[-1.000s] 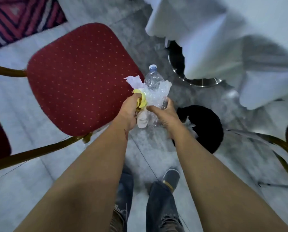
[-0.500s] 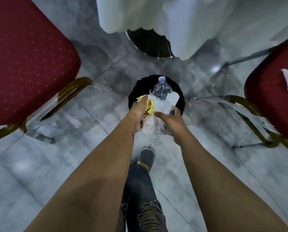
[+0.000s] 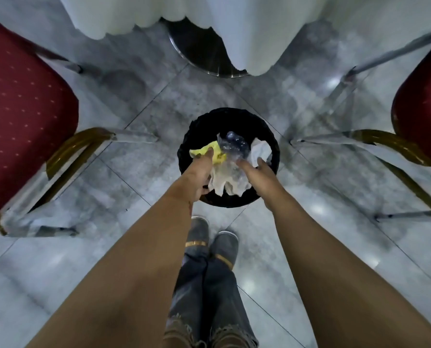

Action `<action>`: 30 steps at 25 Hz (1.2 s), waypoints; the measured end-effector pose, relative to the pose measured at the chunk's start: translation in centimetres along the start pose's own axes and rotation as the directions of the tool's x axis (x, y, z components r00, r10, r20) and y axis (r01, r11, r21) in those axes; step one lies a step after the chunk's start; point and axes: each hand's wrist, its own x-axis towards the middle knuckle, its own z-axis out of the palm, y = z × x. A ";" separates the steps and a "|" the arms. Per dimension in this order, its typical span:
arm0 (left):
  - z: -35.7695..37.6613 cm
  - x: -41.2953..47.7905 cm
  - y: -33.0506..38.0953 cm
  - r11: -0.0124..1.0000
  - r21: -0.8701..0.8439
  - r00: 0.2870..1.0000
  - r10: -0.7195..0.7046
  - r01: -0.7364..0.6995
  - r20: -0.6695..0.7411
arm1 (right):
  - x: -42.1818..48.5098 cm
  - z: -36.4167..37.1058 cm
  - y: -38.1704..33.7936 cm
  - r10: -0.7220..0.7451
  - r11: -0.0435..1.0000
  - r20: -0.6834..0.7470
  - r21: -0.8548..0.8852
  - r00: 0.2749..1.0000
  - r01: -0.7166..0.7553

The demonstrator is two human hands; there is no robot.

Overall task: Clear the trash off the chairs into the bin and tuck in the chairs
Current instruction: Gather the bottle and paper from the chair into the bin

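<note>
**Trash bundle over the bin, both hands at it**

We recorded both arms stretched forward and down over the black bin (image 3: pixel 230 121), which stood on the grey marble floor (image 3: pixel 297 222) just ahead of our shoes (image 3: pixel 210 239). The trash sat in the bin's mouth as one loose bundle: a yellow wrapper (image 3: pixel 215 153) on the left, a crumpled clear plastic bottle (image 3: pixel 233 144) in the middle, a white tissue (image 3: pixel 260 150) on the right, and pale crumpled plastic film (image 3: pixel 228 180) below them, nearer to us.

The left hand (image 3: pixel 199 175) lay against the yellow wrapper, fingers curled down toward it. The right hand (image 3: pixel 255 172) sat beside the bottle and tissue with fingers extended. The frame was motion-blurred here, and we could not tell whether either grip was closed on the bundle or already slack; only contact or near-contact was noted.

A red chair (image 3: pixel 21 116) with a gold-dotted seat and gold frame stood to the left of the bin, and a second red chair (image 3: pixel 425 116) to the right; both were apart from it. A white tablecloth (image 3: pixel 247 26) hung at the top of the view, with a round metal base (image 3: pixel 204 56) showing under it.
</note>
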 end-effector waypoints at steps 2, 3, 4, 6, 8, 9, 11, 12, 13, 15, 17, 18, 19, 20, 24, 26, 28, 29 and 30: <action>0.1 0.2 0.3 1.000 0.028 1.000 0.003 -0.003 -0.003 | 0.1 -0.6 0.3 -0.030 0.998 -0.012 -0.053 0.999 0.029; 0.4 -0.2 0.6 0.998 0.063 1.000 0.012 -0.011 -0.016 | -0.2 -1.0 0.5 -0.050 0.995 -0.028 -0.088 0.998 0.047; 0.7 -0.8 1.0 0.992 0.121 0.999 0.032 -0.028 -0.030 | -0.9 -1.3 0.5 -0.084 0.988 -0.041 -0.135 0.996 0.078; 1.5 -2.7 1.7 0.956 0.278 0.993 0.108 -0.092 -0.043 | -2.4 -2.0 0.4 -0.134 0.967 -0.073 -0.230 0.988 0.114; 2.2 -4.6 2.2 0.877 0.446 0.979 0.202 -0.176 -0.010 | -4.2 -3.0 0.0 -0.158 0.950 -0.130 -0.292 0.979 0.115; 2.6 -5.5 2.4 0.821 0.524 0.967 0.254 -0.226 0.021 | -4.9 -3.6 -0.2 -0.168 0.937 -0.159 -0.334 0.973 0.107; 3.6 -7.7 3.0 0.677 0.672 0.935 0.350 -0.301 0.066 | -7.0 -5.5 -0.7 -0.218 0.891 -0.227 -0.443 0.949 0.098; 4.4 -8.8 3.4 0.599 0.732 0.916 0.391 -0.324 0.085 | -7.9 -6.6 -0.8 -0.262 0.869 -0.267 -0.483 0.927 0.107; 5.2 -9.9 3.9 0.526 0.776 0.897 0.427 -0.348 0.113 | -9.0 -7.8 -1.0 -0.299 0.857 -0.310 -0.503 0.903 0.111; 7.3 -12.0 5.1 0.379 0.835 0.850 0.495 -0.398 0.180 | -10.8 -10.4 -1.0 -0.345 0.848 -0.381 -0.518 0.858 0.111; 9.5 -13.3 6.1 0.243 0.874 0.806 0.542 -0.422 0.239 | -12.1 -12.8 -1.0 -0.344 0.852 -0.434 -0.516 0.833 0.083; 10.9 -13.8 6.6 0.177 0.886 0.785 0.558 -0.429 0.269 | -12.7 -14.3 -0.9 -0.341 0.855 -0.467 -0.515 0.816 0.062; 12.4 -14.4 7.0 0.120 0.893 0.766 0.571 -0.435 0.296 | -13.1 -15.9 -0.8 -0.344 0.853 -0.498 -0.520 0.796 0.043; 14.1 -14.9 7.2 0.071 0.891 0.742 0.585 -0.448 0.326 | -13.5 -17.6 -0.6 -0.347 0.852 -0.528 -0.523 0.775 0.026; 21.7 -16.1 7.7 -0.027 0.864 0.688 0.593 -0.503 0.419 | -13.9 -24.7 0.8 -0.320 0.872 -0.609 -0.489 0.726 -0.027; 25.4 -16.1 8.2 -0.060 0.869 0.686 0.587 -0.491 0.429 | -13.5 -28.1 1.3 -0.321 0.875 -0.636 -0.482 0.702 -0.037; 29.9 -15.9 8.8 -0.077 0.875 0.687 0.588 -0.479 0.428 | -12.3 -32.2 1.7 -0.321 0.881 -0.660 -0.471 0.679 -0.042; 32.3 -15.8 9.3 -0.068 0.873 0.690 0.584 -0.483 0.427 | -11.7 -34.3 2.0 -0.311 0.888 -0.673 -0.458 0.671 -0.048; 34.7 -15.7 9.6 -0.050 0.870 0.697 0.578 -0.490 0.425 | -11.1 -36.4 2.2 -0.299 0.891 -0.682 -0.449 0.667 -0.059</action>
